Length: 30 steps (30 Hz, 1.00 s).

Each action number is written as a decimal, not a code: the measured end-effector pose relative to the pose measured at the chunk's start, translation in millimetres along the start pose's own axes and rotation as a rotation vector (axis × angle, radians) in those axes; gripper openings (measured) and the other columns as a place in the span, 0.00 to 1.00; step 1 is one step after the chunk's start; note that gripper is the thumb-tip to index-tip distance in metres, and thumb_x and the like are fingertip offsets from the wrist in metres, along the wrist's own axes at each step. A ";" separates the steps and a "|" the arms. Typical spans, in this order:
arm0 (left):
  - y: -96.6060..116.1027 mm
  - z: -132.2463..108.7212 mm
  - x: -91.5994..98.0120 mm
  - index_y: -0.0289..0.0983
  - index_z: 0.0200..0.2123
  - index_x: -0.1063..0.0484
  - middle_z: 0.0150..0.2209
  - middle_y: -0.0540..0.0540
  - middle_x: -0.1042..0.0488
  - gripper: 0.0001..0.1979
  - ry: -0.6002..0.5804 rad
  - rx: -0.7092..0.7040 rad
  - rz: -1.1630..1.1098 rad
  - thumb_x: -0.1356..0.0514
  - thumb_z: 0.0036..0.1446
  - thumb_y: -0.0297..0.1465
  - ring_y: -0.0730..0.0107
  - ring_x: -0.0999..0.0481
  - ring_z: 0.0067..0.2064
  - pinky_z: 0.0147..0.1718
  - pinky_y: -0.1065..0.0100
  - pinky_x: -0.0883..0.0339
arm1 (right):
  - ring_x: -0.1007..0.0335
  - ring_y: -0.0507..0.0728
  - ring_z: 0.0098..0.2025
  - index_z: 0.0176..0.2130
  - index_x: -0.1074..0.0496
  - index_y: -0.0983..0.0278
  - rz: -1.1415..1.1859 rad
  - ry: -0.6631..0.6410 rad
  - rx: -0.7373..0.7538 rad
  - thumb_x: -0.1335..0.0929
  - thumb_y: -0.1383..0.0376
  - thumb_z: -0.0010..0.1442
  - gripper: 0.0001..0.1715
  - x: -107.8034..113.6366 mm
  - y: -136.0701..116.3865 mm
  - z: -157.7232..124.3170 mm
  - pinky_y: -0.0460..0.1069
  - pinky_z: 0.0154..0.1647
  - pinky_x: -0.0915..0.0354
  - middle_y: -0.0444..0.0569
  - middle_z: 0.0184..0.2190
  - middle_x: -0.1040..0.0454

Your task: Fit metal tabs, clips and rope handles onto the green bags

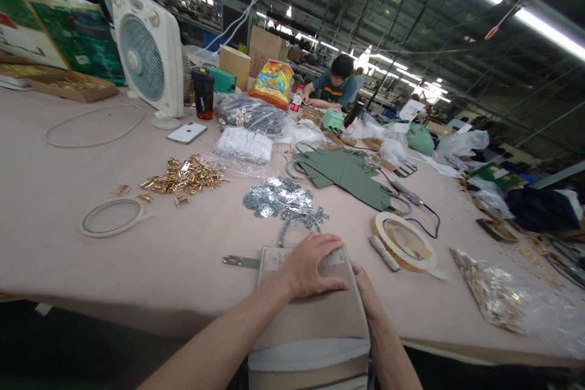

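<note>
A beige, unfinished bag (315, 320) lies against the table's front edge, its near end reaching toward me. My left hand (313, 265) is laid over its far end, thumb apart and fingers curled to the far right edge. At the bag's right side is my right hand (363, 286), gripping the edge; most of its fingers are hidden. A short green strap with a metal fitting (240, 261) sticks out on the left, and a curved handle (284, 233) shows beyond the far edge. Just past that lies a pile of silver metal plates (278, 195).
Gold-coloured hardware (189, 177) is heaped at left, near a roll of thin strip (112, 217). Green bag panels (347, 173), a tape roll (404, 242) and a bag of metal parts (496, 292) lie to the right. Behind stand a fan (146, 52) and a seated co-worker (338, 85).
</note>
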<state>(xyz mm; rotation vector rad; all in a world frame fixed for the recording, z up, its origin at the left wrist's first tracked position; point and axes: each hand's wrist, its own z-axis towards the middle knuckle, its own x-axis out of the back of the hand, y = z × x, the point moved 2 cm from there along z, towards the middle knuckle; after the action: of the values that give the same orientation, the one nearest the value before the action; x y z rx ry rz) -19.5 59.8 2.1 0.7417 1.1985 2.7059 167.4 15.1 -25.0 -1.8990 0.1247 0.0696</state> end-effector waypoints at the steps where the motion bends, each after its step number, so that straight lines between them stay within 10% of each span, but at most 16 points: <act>1: 0.2 0.1 0.4 0.39 0.64 0.31 0.63 0.37 0.27 0.42 -0.002 -0.001 -0.006 0.26 0.50 0.50 0.52 0.28 0.63 0.67 0.50 0.39 | 0.21 0.67 0.37 0.41 0.16 0.63 0.032 -0.020 -0.010 0.20 0.55 0.44 0.25 -1.9 -2.1 -1.3 0.58 0.42 0.26 0.50 0.33 0.17; 14: 12.5 -1.2 5.9 0.38 0.60 0.28 0.60 0.37 0.26 0.39 0.088 -0.035 0.110 0.25 0.49 0.48 0.52 0.27 0.61 0.64 0.50 0.34 | 0.19 0.64 0.36 0.41 0.17 0.61 0.129 -0.086 -0.075 0.20 0.57 0.47 0.21 -18.7 -17.7 -14.3 0.56 0.42 0.26 0.48 0.34 0.17; 21: 62.4 -28.2 23.2 0.40 0.53 0.26 0.43 0.43 0.22 0.24 0.339 -0.066 0.382 0.31 0.60 0.46 0.59 0.21 0.45 0.45 0.60 0.22 | 0.19 0.63 0.38 0.46 0.18 0.60 0.230 -0.093 0.058 0.20 0.55 0.52 0.23 -45.6 -49.5 -61.7 0.53 0.42 0.27 0.48 0.35 0.17; 30: 138.5 -63.0 16.8 0.39 0.64 0.35 0.47 0.39 0.25 0.23 0.464 0.038 0.159 0.40 0.70 0.40 0.62 0.21 0.43 0.36 0.66 0.21 | 0.21 0.60 0.41 0.45 0.17 0.60 0.094 -0.014 0.356 0.22 0.57 0.61 0.14 -76.4 -95.5 -155.5 0.50 0.47 0.28 0.49 0.38 0.17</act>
<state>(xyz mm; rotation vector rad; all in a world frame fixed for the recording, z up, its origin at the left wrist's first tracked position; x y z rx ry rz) -48.4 -73.4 71.9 0.2173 1.3242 3.1062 101.0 -97.2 123.8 -1.5370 0.2034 0.1162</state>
